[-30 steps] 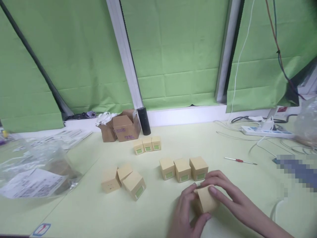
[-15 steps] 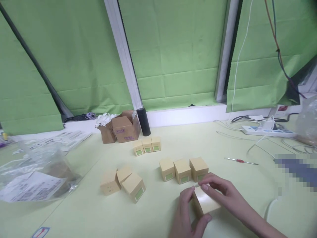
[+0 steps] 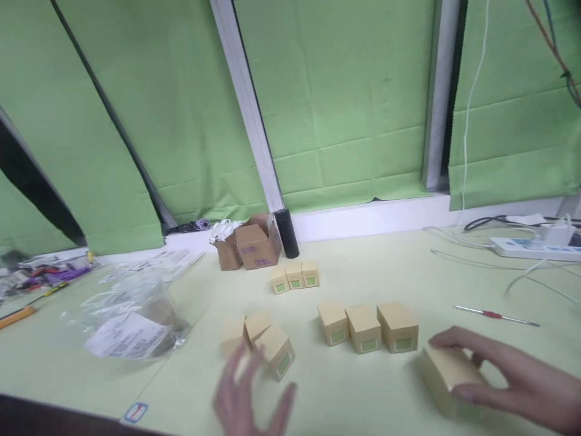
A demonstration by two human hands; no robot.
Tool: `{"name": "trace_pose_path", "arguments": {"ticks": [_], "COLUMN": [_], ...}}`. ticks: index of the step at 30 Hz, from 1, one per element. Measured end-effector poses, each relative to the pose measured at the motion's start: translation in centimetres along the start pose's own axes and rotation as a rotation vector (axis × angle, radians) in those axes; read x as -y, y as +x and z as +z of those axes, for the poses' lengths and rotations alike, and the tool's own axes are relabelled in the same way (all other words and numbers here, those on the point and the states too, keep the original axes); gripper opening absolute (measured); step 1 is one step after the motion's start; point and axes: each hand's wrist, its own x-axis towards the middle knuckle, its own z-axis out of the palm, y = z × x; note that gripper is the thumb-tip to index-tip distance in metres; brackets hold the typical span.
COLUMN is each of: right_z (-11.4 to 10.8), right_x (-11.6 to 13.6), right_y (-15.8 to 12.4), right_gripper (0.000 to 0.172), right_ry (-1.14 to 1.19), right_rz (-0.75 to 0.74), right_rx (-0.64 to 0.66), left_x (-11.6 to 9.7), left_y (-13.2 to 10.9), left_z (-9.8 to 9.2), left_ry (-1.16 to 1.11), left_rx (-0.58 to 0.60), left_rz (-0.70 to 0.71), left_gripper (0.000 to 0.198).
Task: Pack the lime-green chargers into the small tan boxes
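My right hand (image 3: 494, 375) grips a tan cardboard box (image 3: 449, 369) at the lower right, thumb on the near side and fingers on the far side. My left hand (image 3: 247, 393), blurred, is open with spread fingers and holds nothing. Its fingertips overlap the view of a cluster of three tan boxes (image 3: 278, 351). Left of the held box, three similar boxes (image 3: 363, 327) stand in a row with green-marked labels facing me. Three smaller-looking boxes (image 3: 295, 275) stand side by side farther back.
Behind are an open brown carton (image 3: 258, 245) and a black cylinder (image 3: 287, 233). A clear plastic bag with a label (image 3: 129, 336) lies left. At right are a red-handled screwdriver (image 3: 492, 314), cables and a power strip (image 3: 521, 247). Assorted tools lie far left.
My left hand has let go of the box and moved left to the three-box cluster. My right hand still holds the box, now beside the right end of the row. The view has turned left.
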Motion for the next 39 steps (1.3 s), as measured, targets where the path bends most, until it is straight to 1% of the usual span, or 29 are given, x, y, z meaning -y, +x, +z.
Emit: {"name": "trace_pose_path", "arguments": {"ticks": [1, 2, 3, 4, 5, 6, 8, 10, 12, 14, 17, 19, 21, 24, 26, 28, 30, 32, 34, 35, 37, 39], "right_z": [-1.1, -2.1, -3.0, -3.7, -4.2, -4.5, -4.6, -4.3, -3.8, -3.0, -1.4, -0.2, 1.0, 2.2, 2.8, 3.6, 4.3, 4.6, 4.5, 4.2, 3.8, 3.9], "right_x": [-0.8, -1.4, -1.7, -1.9, -1.9, -1.8, -1.0, 0.1, 1.3, 2.3, 3.5, 4.1, 4.8, 5.7, 6.2, 6.6, 7.0, 7.2, 7.3, 7.3, 7.1, 7.0], "right_y": [0.6, 1.3, 2.2, 3.1, 4.0, 4.9, 6.6, 7.7, 8.4, 8.6, 8.3, 7.8, 7.3, 6.6, 6.4, 6.5, 6.8, 7.2, 7.5, 7.7, 8.0, 8.3], "right_gripper": [0.043, 0.041, 0.041, 0.041, 0.041, 0.042, 0.044, 0.046, 0.047, 0.053, 0.063, 0.068, 0.068, 0.061, 0.06, 0.061, 0.068, 0.071, 0.074, 0.079, 0.086, 0.085], "right_ry": [-0.031, -0.052, -0.068, -0.081, -0.095, -0.11, -0.139, -0.171, -0.229, -0.286, -0.287, -0.281, -0.29, -0.29, -0.306, -0.379, -0.502, -0.615, -0.636, -0.604, -0.477, -0.34], "right_rz": [0.016, 0.027, 0.033, 0.031, 0.022, 0.007, -0.028, -0.058, -0.1, -0.185, -0.33, -0.361, -0.357, -0.35, -0.348, -0.32, -0.268, -0.233, -0.23, -0.22, -0.166, -0.106], "right_rx": [-0.022, -0.055, -0.089, -0.106, -0.099, -0.07, 0.035, 0.141, 0.177, 0.163, 0.158, 0.167, 0.145, 0.13, 0.106, 0.029, -0.063, -0.104, -0.08, -0.048, 0.032, 0.093], "left_x": [1.9, 3.6, 4.9, 5.9, 6.4, 6.6, 6.3, 5.7, 5.3, 5.4, 6.1, 6.3, 6.3, 6.2, 6.5, 7.1, 7.9, 8.7, 9.2, 9.3, 9.4, 9.2], "left_y": [1.8, 3.8, 5.9, 8.0, 9.9, 11.6, 14.1, 15.2, 15.3, 14.9, 14.6, 14.6, 14.6, 14.5, 14.2, 13.9, 13.6, 13.4, 13.3, 13.4, 13.7, 14.1], "left_z": [-1.7, -3.1, -4.2, -4.9, -5.1, -5.0, -3.9, -2.3, -0.9, -0.3, -0.4, -0.9, -1.2, -1.5, -1.6, -1.6, -1.5, -1.3, -1.0, -0.9, -0.7, -0.4], "left_ry": [0.119, 0.205, 0.232, 0.198, 0.164, 0.166, 0.147, 0.123, 0.113, 0.122, 0.117, 0.111, 0.122, 0.148, 0.144, 0.117, 0.093, 0.085, 0.082, 0.079, 0.075, 0.075], "left_rx": [-0.027, -0.015, 0.039, 0.144, 0.269, 0.419, 0.57, 0.696, 0.798, 0.85, 0.874, 0.869, 0.851, 0.806, 0.784, 0.785, 0.789, 0.787, 0.789, 0.794, 0.805, 0.82], "left_rz": [-0.001, -0.003, 0.001, 0.012, -0.02, -0.066, -0.077, -0.069, -0.076, -0.094, -0.108, -0.109, -0.11, -0.09, -0.06, -0.036, -0.031, -0.036, -0.033, -0.03, -0.024, -0.017], "left_gripper": [0.048, 0.049, 0.047, 0.047, 0.051, 0.057, 0.059, 0.059, 0.057, 0.055, 0.052, 0.05, 0.047, 0.045, 0.046, 0.05, 0.054, 0.055, 0.053, 0.052, 0.049, 0.047]}}
